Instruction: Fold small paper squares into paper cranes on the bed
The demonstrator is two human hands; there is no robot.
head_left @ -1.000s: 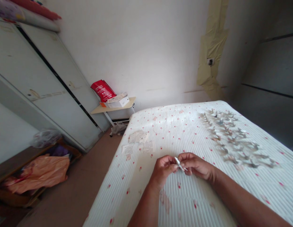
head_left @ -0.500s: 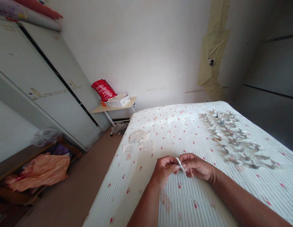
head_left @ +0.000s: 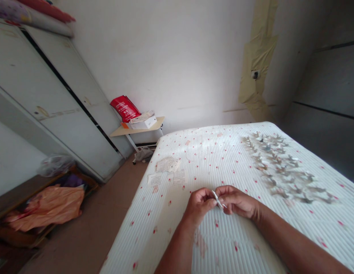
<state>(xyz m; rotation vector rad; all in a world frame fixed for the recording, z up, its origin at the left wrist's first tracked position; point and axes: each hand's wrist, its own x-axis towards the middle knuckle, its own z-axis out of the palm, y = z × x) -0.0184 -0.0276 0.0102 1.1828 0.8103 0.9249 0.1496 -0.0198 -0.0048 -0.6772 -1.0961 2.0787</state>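
"Fingers (head_left: 210,203) first: open, or closed on something?"

"Closed. The left hand (head_left: 197,207) and the right hand (head_left: 236,201) come together low over a white bed cover (head_left: 222,243) dotted with red, each pinching from its own side."

"Pinching what?"

"A small strip of white paper (head_left: 218,199), seemingly folded, held between the fingertips of both hands."

"Which way does it lie?"

"At a slant. Its upper end points away from the person and toward the left hand, and its lower end comes back toward the person and the right hand."

"Which hand is nearer to it?"

"Almost even, since fingertips of both are on it. The lower end runs in among the right hand's fingers, so that hand looks slightly nearer, but the fingers hide part of the strip and I can't say for sure."

"What else is close by?"

"On the cover to the right lies a long band of small folded paper pieces (head_left: 282,167), too blurred to make out one by one. Ahead and to the left are a few flat printed paper slips (head_left: 167,164). Neither group touches the hands."
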